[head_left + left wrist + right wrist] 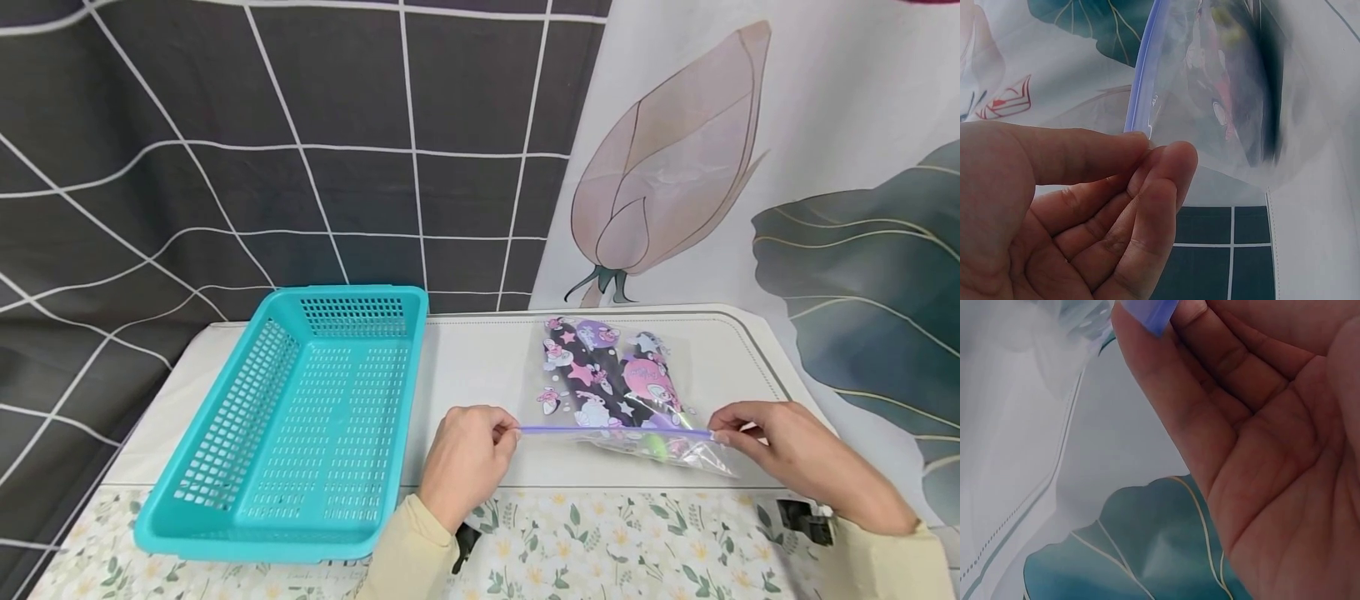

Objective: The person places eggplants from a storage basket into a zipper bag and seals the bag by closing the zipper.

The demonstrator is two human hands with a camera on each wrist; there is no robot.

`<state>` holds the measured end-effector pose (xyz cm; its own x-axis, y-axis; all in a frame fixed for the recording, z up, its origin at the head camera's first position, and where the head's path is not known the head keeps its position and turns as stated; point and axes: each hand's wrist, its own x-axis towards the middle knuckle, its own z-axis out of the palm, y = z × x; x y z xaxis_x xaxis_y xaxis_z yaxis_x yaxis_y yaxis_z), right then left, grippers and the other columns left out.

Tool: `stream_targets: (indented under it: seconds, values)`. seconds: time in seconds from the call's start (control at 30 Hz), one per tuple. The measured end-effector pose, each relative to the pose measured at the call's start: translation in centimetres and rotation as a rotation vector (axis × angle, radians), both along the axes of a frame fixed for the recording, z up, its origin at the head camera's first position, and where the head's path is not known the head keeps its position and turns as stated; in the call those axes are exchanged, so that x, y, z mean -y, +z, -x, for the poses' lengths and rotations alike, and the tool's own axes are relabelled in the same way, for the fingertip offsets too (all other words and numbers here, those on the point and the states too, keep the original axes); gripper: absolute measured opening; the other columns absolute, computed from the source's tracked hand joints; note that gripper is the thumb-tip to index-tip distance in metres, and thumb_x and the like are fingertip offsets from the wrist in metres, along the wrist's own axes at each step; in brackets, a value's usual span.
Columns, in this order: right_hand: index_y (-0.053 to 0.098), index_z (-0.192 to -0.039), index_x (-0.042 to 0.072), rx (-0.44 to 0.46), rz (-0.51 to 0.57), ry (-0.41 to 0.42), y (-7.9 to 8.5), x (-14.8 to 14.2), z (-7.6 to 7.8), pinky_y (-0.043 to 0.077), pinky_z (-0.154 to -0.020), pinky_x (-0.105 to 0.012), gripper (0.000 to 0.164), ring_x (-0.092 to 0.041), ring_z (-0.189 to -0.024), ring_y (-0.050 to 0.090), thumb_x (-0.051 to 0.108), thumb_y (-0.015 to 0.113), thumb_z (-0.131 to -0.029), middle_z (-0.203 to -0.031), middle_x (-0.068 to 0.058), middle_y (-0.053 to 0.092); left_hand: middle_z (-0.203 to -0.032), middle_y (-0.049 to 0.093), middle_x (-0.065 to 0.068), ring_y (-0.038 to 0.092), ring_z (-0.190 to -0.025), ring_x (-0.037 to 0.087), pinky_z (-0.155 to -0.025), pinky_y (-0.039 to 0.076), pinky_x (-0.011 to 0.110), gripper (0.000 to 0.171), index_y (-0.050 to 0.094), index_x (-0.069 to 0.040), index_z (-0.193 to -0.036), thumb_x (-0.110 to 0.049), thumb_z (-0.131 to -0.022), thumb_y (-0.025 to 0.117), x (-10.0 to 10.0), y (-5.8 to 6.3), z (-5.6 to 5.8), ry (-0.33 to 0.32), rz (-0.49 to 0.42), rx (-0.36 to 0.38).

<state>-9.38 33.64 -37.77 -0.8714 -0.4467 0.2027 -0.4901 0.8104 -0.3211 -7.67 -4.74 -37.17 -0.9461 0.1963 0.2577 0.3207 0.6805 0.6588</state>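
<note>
A clear zip bag point(622, 379) printed with pink and purple cartoon figures and stars is held up at its top edge, over the white mat. Its purple zip strip point(615, 431) runs level between my two hands. With thumb and forefinger, my left hand point(468, 454) pinches one end of the strip; the left wrist view shows that purple strip point(1142, 75) at the fingertips. At the opposite end, my right hand point(780, 454) pinches the corner, where the purple tab point(1152, 314) shows in the right wrist view. Dark contents and something green point(655, 447) show through the plastic.
An empty turquoise plastic basket point(341, 417) with slotted walls stands left of my left hand. Beneath lie a white mat point(480, 367) and a flowered cloth point(600, 542) along the front. A dark gridded curtain point(337, 167) and a leaf-printed one point(675, 167) hang behind.
</note>
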Motion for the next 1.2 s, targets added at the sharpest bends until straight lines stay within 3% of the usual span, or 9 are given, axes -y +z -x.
stream_targets:
  seconds: [0.37,0.73,0.93,1.13,1.2]
  values:
    - [0.074,-0.096,0.019,0.033,-0.019,-0.032,0.0,-0.6,-0.3,0.051,-0.061,-0.023,0.017,0.006,-0.076,0.061,0.009,0.079,-0.084,-0.087,0.017,0.068,-0.072,0.071,-0.004,0.057,-0.061,0.001,-0.060,0.048,0.021,0.009,0.078,-0.008,-0.083,-0.005,-0.088,0.072,0.0,0.0,0.0,0.002,0.003,-0.006]
    - [0.074,-0.094,0.021,-0.011,-0.007,-0.019,0.1,-1.1,-0.4,0.046,-0.062,-0.011,0.017,0.006,-0.075,0.062,0.010,0.080,-0.083,-0.086,0.018,0.068,-0.072,0.070,-0.005,0.057,-0.062,0.001,-0.061,0.048,0.021,0.009,0.078,-0.009,-0.082,-0.005,-0.088,0.072,0.0,0.0,0.0,-0.001,0.006,-0.001]
    - [0.074,-0.096,0.019,0.016,-0.027,-0.049,0.2,-1.2,-0.5,0.050,-0.061,-0.018,0.014,0.006,-0.075,0.061,0.011,0.079,-0.085,-0.087,0.016,0.069,-0.071,0.070,-0.006,0.057,-0.062,0.001,-0.062,0.048,0.022,0.009,0.078,-0.010,-0.081,-0.006,-0.087,0.073,0.0,0.0,-0.1,-0.011,0.011,0.023]
    - [0.073,-0.095,0.017,-0.023,-0.013,-0.082,0.0,-1.3,-0.6,0.043,-0.060,-0.012,0.020,0.006,-0.073,0.059,0.005,0.080,-0.081,-0.086,0.011,0.070,-0.072,0.070,-0.005,0.058,-0.063,0.001,-0.064,0.050,0.022,0.008,0.078,-0.009,-0.082,-0.005,-0.087,0.073,-0.4,0.0,-0.1,-0.041,0.021,0.048]
    - [0.073,-0.095,0.015,-0.006,-0.023,-0.106,0.0,-1.4,-0.6,0.044,-0.058,-0.015,0.019,0.006,-0.071,0.057,0.004,0.079,-0.082,-0.086,0.008,0.070,-0.072,0.070,-0.005,0.058,-0.063,0.000,-0.064,0.050,0.021,0.008,0.078,-0.008,-0.082,-0.004,-0.087,0.072,-0.6,0.0,-0.2,-0.055,0.020,0.057]
